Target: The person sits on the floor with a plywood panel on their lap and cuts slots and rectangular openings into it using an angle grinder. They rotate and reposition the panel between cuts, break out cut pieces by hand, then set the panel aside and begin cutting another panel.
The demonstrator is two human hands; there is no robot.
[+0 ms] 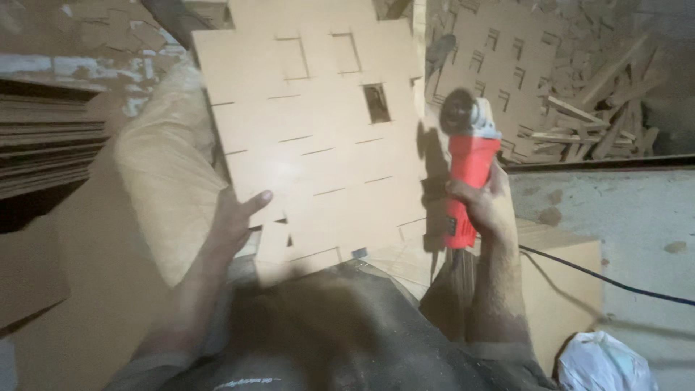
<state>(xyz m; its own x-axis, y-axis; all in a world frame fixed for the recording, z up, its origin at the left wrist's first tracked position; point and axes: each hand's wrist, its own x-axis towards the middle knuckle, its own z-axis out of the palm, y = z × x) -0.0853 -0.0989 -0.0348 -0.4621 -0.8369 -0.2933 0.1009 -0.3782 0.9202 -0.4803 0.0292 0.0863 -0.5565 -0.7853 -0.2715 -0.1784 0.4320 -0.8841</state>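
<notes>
Because the board (311, 137) is a thin sheet cut through with slots and one open window, judge it light but flexible and prone to snap along the cuts; support it at a solid edge. It stands tilted against the lap. The left hand (235, 221) grips its lower left edge, thumb across the face. The right hand (485, 206) is clamped around the red grinder (469, 156), disc up, just beside the board's right edge.
</notes>
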